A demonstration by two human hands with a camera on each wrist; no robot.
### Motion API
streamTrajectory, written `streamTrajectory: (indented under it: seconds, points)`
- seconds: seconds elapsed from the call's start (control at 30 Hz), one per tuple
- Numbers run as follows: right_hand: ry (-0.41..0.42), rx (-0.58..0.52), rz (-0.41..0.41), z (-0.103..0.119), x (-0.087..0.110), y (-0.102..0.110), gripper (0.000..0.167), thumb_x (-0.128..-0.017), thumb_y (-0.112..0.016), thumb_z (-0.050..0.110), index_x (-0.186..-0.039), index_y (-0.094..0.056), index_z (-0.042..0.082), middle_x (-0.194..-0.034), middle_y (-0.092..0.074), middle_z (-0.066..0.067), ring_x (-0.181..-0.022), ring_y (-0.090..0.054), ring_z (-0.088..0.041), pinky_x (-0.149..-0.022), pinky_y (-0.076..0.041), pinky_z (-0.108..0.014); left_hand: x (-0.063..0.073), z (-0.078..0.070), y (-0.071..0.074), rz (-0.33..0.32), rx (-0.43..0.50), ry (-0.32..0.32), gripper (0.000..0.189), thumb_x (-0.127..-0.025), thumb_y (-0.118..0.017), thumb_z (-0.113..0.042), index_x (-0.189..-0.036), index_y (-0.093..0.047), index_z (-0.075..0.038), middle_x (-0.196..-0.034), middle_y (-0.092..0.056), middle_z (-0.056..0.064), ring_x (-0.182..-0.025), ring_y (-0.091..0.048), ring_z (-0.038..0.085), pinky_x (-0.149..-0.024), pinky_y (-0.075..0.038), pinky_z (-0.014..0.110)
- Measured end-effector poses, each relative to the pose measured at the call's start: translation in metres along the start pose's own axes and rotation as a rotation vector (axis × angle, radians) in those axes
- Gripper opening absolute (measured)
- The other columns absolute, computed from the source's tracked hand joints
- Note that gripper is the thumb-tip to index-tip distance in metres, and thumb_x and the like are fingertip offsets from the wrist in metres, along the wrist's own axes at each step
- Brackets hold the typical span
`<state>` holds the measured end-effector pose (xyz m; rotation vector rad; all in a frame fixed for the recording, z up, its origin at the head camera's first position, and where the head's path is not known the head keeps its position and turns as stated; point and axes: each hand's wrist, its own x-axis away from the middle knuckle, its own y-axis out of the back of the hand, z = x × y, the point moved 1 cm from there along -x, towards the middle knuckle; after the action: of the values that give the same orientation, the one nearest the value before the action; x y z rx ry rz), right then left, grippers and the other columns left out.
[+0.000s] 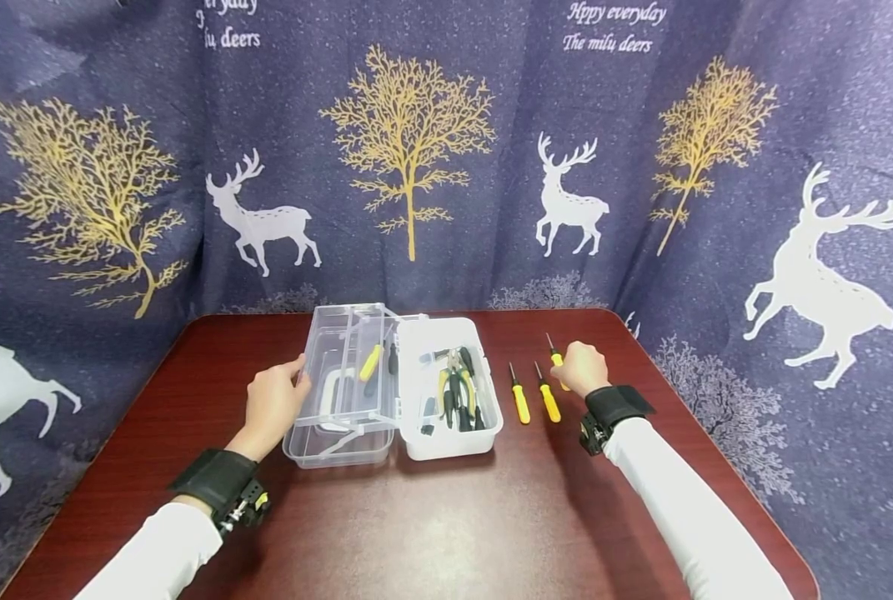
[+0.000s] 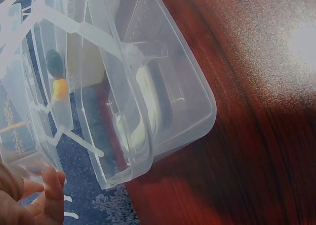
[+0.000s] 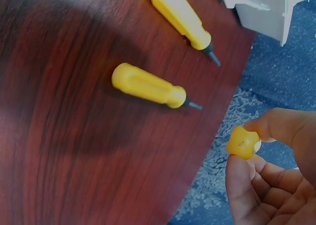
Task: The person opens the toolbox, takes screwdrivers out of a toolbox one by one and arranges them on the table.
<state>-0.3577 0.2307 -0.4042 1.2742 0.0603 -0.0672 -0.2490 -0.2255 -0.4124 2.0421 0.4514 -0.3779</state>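
Note:
My left hand (image 1: 272,402) grips the left edge of a clear plastic tray (image 1: 313,392) of an open toolbox. A yellow-handled tool (image 1: 371,362) lies in that tray. Beneath it is the clear lid (image 2: 190,106), with a white carry handle. To the right stands the white toolbox base (image 1: 446,448), holding pliers (image 1: 455,387) and several dark-handled tools. My right hand (image 1: 584,368) pinches a screwdriver (image 3: 243,142) by its yellow handle, with the handle end facing the right wrist camera. Two more yellow screwdrivers, one left (image 1: 520,403) and one nearer my hand (image 1: 548,400), lie on the table.
The dark red wooden table (image 1: 446,517) carries everything. A blue curtain (image 1: 476,208) with deer and tree prints hangs along its back and sides. Thin white linkage arms (image 2: 79,27) join parts of the toolbox.

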Motion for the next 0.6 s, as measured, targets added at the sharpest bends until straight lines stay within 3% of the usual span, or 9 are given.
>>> streamTrajectory:
  seconds: [0.4,0.6]
  points:
    - [-0.014,0.020,-0.036,-0.020,-0.003,-0.001,0.026,-0.073,-0.069,0.021,-0.058,-0.053,0.007,-0.072,-0.067,-0.019,-0.072,-0.065,-0.039,-0.059,-0.050,-0.044,0.000,0.000,0.000,-0.009,-0.003,0.000,0.037,-0.083,-0.058,-0.008,-0.118,-0.066,0.002,-0.108,-0.067,0.027,-0.049,-0.039,0.020,-0.047,-0.034,0.032]
    - [-0.042,0.023,-0.030,-0.025,-0.002,-0.001,0.026,-0.073,-0.069,0.022,-0.060,-0.054,0.006,-0.077,-0.068,-0.022,-0.076,-0.066,-0.042,-0.059,-0.051,-0.045,-0.001,0.001,-0.001,-0.005,-0.006,0.000,0.037,-0.084,-0.057,-0.007,-0.118,-0.066,0.002,-0.101,-0.069,0.028,-0.049,-0.039,0.020,-0.046,-0.032,0.030]
